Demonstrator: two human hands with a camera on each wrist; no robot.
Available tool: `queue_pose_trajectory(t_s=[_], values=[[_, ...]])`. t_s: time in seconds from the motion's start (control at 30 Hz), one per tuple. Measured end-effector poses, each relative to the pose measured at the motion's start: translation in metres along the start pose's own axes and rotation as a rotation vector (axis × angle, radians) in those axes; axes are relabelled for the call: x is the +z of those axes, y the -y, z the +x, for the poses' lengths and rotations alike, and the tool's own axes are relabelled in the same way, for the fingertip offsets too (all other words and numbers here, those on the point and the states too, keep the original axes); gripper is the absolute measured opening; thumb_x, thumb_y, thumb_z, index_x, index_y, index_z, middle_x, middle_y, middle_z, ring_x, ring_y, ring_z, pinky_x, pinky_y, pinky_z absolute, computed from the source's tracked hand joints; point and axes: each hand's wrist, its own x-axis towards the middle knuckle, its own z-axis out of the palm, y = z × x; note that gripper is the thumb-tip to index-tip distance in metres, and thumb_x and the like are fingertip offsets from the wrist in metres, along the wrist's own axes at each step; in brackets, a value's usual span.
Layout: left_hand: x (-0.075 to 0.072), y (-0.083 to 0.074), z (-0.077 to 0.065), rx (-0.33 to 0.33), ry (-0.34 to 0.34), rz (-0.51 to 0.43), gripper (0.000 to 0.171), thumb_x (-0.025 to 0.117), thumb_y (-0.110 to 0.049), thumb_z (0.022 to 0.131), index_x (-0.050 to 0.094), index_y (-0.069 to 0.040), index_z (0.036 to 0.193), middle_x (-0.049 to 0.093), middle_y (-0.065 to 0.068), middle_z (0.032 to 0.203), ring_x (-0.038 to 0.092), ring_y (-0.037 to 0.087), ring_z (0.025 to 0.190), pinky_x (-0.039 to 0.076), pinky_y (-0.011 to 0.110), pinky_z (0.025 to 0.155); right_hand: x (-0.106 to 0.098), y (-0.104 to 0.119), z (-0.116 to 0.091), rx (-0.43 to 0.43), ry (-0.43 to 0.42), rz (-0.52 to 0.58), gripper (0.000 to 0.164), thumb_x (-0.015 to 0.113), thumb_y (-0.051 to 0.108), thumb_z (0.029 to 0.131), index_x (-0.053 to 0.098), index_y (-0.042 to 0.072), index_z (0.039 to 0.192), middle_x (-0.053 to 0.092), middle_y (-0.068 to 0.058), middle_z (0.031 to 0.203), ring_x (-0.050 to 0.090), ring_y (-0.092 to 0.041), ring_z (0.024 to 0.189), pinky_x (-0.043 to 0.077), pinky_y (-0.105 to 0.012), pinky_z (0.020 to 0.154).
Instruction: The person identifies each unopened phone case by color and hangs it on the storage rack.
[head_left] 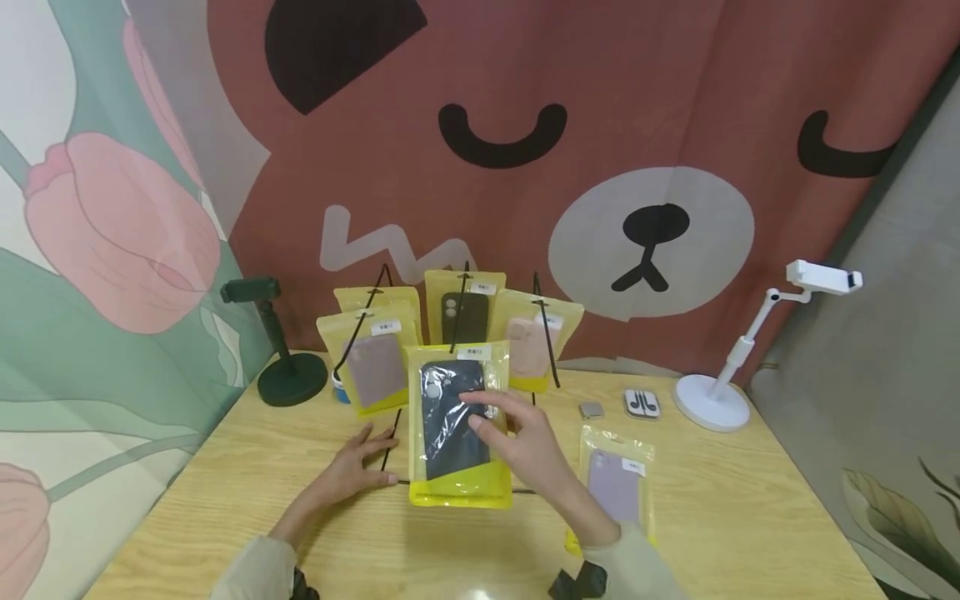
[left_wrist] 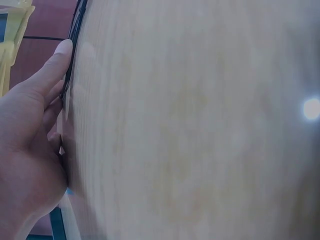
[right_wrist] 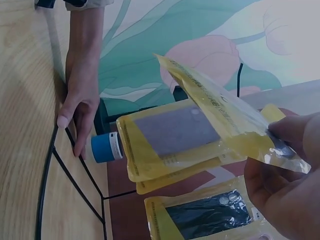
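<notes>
My right hand (head_left: 525,437) pinches a yellow-backed clear pouch (head_left: 457,492) with a dark blue phone case (head_left: 453,433) inside, held up in front of a black wire rack (head_left: 390,442). A hook tip of the rack overlaps the pouch's top edge in the head view. The right wrist view shows this pouch (right_wrist: 220,110) tilted, thumb and fingers on either side. My left hand (head_left: 348,471) rests on the table with fingers spread against the rack's base wire (left_wrist: 70,75). Behind hang pouches with a purple case (head_left: 375,371), a black case (head_left: 468,317) and a pink case (head_left: 525,342).
Another pouch with a purple case (head_left: 611,483) lies by my right forearm. Wired earphones in a case (head_left: 642,403) and a small grey square (head_left: 591,409) lie behind it. A dark green stand (head_left: 292,379) and a white stand (head_left: 712,402) flank the table. A blue-and-white container (right_wrist: 105,147) stands behind the rack.
</notes>
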Motion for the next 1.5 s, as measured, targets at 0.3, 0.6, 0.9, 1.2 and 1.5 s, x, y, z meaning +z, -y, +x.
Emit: queue_pose_trajectory(t_s=[0.3,0.6,0.9,1.2,1.5], values=[[0.006,0.0,0.0,0.092,-0.02,0.004,0.065,0.078,-0.036,0.08,0.057,-0.005,0.134,0.039,0.016,0.149,0.014,0.053,0.139,0.018,0.075,0.1,-0.004,-0.004,0.009,-0.003,0.021,-0.032,0.029,0.065,0.012,0.093,0.067,0.017,0.121,0.065,0.003,0.112,0.036,-0.013,0.063,0.031,-0.021,0.058],[0.003,-0.001,0.002,0.052,-0.024,-0.013,0.065,0.078,-0.036,0.079,0.058,-0.008,0.133,0.039,0.014,0.149,0.013,0.051,0.14,0.018,0.073,0.102,-0.006,-0.001,-0.019,-0.121,0.017,-0.036,0.028,0.067,0.018,0.092,0.068,0.024,0.119,0.068,0.011,0.107,0.054,-0.01,0.09,0.044,-0.034,0.075],[0.008,0.0,-0.002,0.07,-0.009,-0.032,0.065,0.078,-0.035,0.08,0.057,-0.005,0.133,0.038,0.015,0.15,0.012,0.051,0.14,0.015,0.074,0.102,-0.006,0.004,-0.023,-0.105,0.019,-0.026,0.028,0.066,0.018,0.092,0.068,0.025,0.12,0.055,0.009,0.084,0.038,-0.01,0.064,0.037,-0.024,0.054],[0.008,0.0,0.0,0.036,0.009,-0.026,0.066,0.076,-0.038,0.081,0.056,-0.008,0.135,0.035,0.013,0.152,0.011,0.05,0.141,0.014,0.074,0.103,-0.005,-0.001,-0.015,-0.064,0.002,-0.014,0.029,0.068,0.013,0.09,0.068,0.019,0.119,0.062,0.005,0.094,0.037,-0.01,0.061,0.033,-0.021,0.053],[0.015,0.003,0.0,0.04,0.021,-0.028,0.067,0.076,-0.039,0.08,0.056,-0.008,0.136,0.036,0.013,0.151,0.01,0.051,0.141,0.015,0.075,0.102,-0.014,-0.006,0.03,-0.033,0.004,0.034,0.029,0.061,-0.001,0.091,0.064,-0.001,0.12,0.064,-0.017,0.11,0.037,-0.003,0.056,0.036,-0.017,0.054]])
